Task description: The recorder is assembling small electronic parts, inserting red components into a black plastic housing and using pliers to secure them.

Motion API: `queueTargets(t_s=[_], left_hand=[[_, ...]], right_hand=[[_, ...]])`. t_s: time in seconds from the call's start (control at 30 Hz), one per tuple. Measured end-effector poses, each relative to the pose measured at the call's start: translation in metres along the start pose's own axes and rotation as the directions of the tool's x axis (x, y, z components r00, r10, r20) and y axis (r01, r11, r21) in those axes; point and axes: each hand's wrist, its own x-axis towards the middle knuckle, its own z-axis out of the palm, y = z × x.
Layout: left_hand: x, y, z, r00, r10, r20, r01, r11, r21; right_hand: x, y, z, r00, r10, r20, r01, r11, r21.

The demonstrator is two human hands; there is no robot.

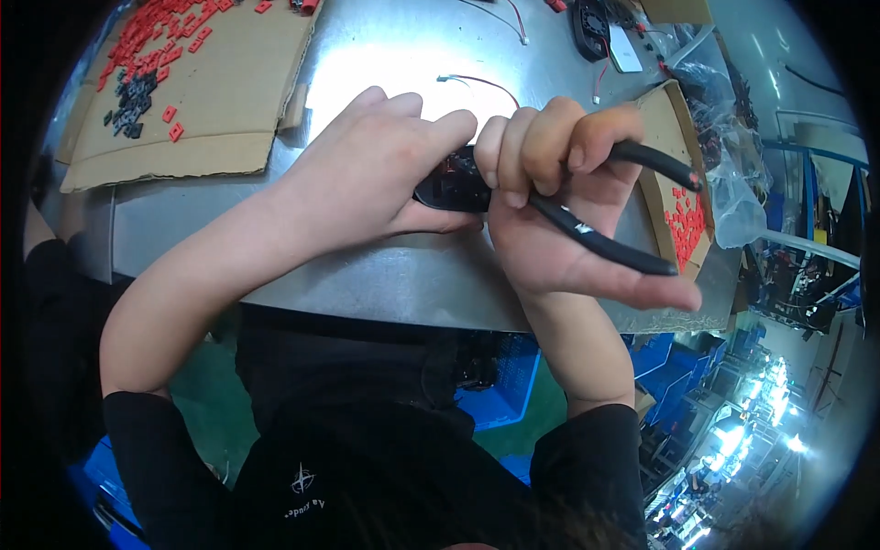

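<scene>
Two cardboard sheets flank hands, red pieces atop.

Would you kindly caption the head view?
Left hand steadies a small black part while right hand grips black-handled pliers.

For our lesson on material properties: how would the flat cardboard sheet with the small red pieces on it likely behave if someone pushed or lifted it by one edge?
The cardboard sheet lies flat and looks thin, so it would probably slide easily on the smooth metal table. Lifted by one edge, it would likely bend along its visible creases. The loose red pieces would probably slip off.
</scene>
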Motion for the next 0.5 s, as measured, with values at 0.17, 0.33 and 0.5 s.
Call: queueTargets(t_s=[0.17,0.33,0.5], left_hand=[[-0.003,-0.001,-0.005,1.0,0.018,0.016,-0.016,0.996,-0.092],[0.0,-0.004,-0.004,0.998,0.066,-0.007,-0.066,0.991,-0.114],[0.002,-0.006,-0.005,0.997,0.073,-0.004,-0.072,0.984,-0.162]], right_hand=[[-0.004,0.0,0.014,0.997,-0.043,0.058,0.051,0.989,-0.139],[-0.008,-0.008,0.016,0.992,0.038,0.124,0.004,0.945,-0.326],[-0.012,-0.019,0.019,0.985,0.106,0.135,-0.055,0.939,-0.339]])
